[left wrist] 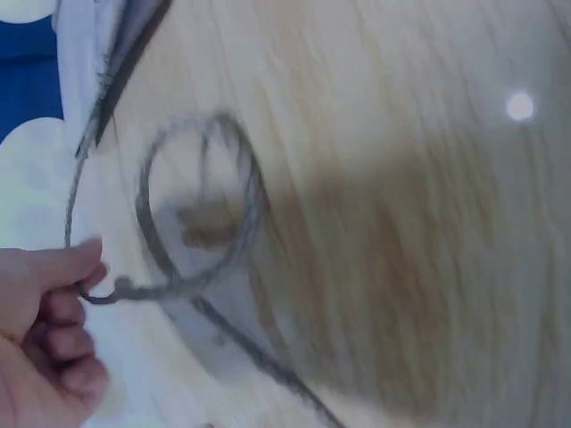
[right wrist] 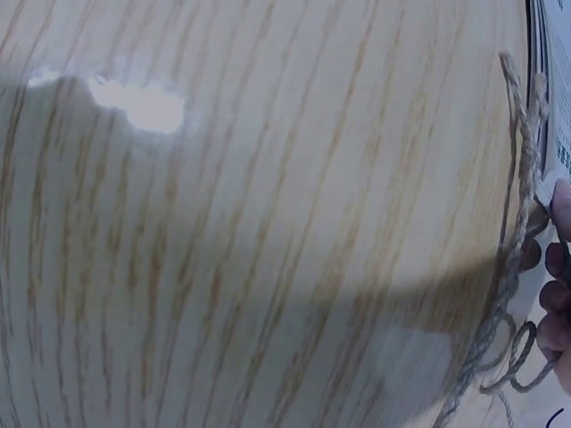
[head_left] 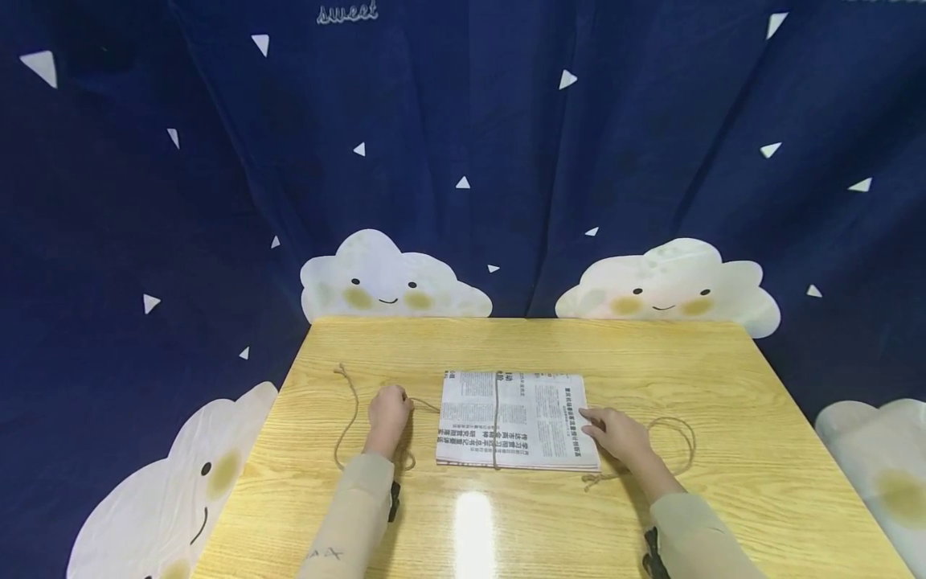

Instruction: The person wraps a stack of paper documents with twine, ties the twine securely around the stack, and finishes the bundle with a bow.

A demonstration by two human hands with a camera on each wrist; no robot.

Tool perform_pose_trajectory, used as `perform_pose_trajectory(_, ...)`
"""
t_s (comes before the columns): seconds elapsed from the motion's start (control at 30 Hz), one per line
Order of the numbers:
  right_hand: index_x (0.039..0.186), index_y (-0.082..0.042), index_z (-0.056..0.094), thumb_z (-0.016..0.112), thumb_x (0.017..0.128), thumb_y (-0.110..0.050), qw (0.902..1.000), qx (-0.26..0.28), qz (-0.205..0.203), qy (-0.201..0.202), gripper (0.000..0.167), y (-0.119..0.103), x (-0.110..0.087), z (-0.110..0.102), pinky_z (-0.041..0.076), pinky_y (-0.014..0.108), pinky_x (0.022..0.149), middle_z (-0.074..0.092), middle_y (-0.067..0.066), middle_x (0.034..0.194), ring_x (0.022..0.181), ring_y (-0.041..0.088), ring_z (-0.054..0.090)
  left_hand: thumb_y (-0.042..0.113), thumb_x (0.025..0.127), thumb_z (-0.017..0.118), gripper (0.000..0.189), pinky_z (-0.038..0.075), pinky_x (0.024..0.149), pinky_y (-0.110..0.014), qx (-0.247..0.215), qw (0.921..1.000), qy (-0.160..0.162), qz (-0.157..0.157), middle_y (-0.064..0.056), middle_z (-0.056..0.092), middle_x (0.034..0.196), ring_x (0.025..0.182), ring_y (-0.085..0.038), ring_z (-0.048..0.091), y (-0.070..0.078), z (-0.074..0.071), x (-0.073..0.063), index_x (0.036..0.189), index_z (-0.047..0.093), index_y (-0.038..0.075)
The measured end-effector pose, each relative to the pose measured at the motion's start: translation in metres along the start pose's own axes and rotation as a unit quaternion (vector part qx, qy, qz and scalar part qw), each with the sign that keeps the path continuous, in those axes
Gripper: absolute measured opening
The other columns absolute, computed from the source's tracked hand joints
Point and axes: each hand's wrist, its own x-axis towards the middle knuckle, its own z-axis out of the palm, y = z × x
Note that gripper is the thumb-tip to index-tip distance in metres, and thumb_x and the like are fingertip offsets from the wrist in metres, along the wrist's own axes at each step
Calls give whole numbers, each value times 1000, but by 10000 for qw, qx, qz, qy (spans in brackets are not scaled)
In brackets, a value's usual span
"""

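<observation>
In the head view you cannot read the smaller print on the newspaper (head_left: 538, 418), nor follow the string (head_left: 496, 422) past the paper's left edge, and your sleeves (head_left: 354, 507) and the tabletop (head_left: 564, 531) are cut off at the bottom. In the left wrist view, your left grip (head_left: 389, 412) is cropped by the left edge and the string's loop is blurred. In the right wrist view, the right edge trims your right grip (head_left: 615, 432) and most of the newspaper, so you cannot tell what those fingers hold.
</observation>
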Motion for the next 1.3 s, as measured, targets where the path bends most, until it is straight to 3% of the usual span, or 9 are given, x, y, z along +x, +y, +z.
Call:
perform_pose_trajectory(0.2,118,-16,63,65,84,-31,10000,42,-14,48,37,0,-1,0,47,39,57,58,18,119,97,35,59,-2,83,48,21,45,47,-24,-1801,9810,558,-449,-25,64,85,53,-17,51,8,5,2,95,62,-12)
perform_pose_trajectory(0.4,118,-16,63,65,84,-30,9999,47,-20,113,37,1,-1,0,48,40,59,58,18,119,103,40,56,3,88,50,29,51,66,-25,-3811,9140,1149,-781,-24,55,112,93,-30,59,22,10,7,115,57,-8)
perform_pose_trajectory(0.53,117,-17,63,65,84,-31,9999,29,1,112,37,0,-1,1,47,37,56,59,17,119,101,38,57,0,87,55,28,46,59,-14,-4283,8851,1715,-619,-20,51,116,80,-22,57,37,13,9,114,58,-7)
perform_pose_trajectory(0.63,117,-17,63,65,84,-31,9999,42,12,98,37,0,-2,0,47,37,56,59,17,119,102,38,57,-4,85,56,31,44,56,-10,-4223,8862,1905,-98,-19,50,121,70,-18,53,47,17,12,116,56,-7)
perform_pose_trajectory(0.7,118,-17,63,65,84,-31,9999,56,14,90,37,-1,-2,0,47,37,56,58,17,119,102,38,57,-7,84,57,33,46,59,-12,-3913,8989,1925,432,-19,50,123,71,-19,54,53,21,14,117,56,-6)
perform_pose_trajectory(0.8,118,-16,63,65,84,-30,9999,66,3,85,37,-1,-3,0,47,38,56,58,18,119,102,38,57,-9,84,56,33,51,69,-18,-3226,9172,1900,1365,-19,51,123,83,-25,59,64,26,14,116,57,-5)
perform_pose_trajectory(1.0,119,-16,62,64,84,-30,9999,54,17,104,37,-2,-3,0,48,38,58,59,16,119,101,36,58,-7,83,59,36,45,92,-26,-1694,9319,1370,2901,-10,55,124,112,-25,55,80,37,1,118,59,2)
perform_pose_trajectory(1.13,119,-17,62,64,85,-30,9999,73,21,123,36,-2,-3,0,49,41,61,59,16,119,104,38,56,1,86,58,39,39,99,-28,-659,9360,588,3408,-5,53,129,117,-20,51,81,47,-11,124,56,8)
perform_pose_trajectory(1.3,119,-16,62,64,85,-29,9999,86,1,110,37,-2,-3,0,48,39,58,59,17,119,102,37,57,0,88,54,42,39,100,-30,133,9378,-438,3442,-1,50,133,118,-19,50,76,56,-21,128,53,11)
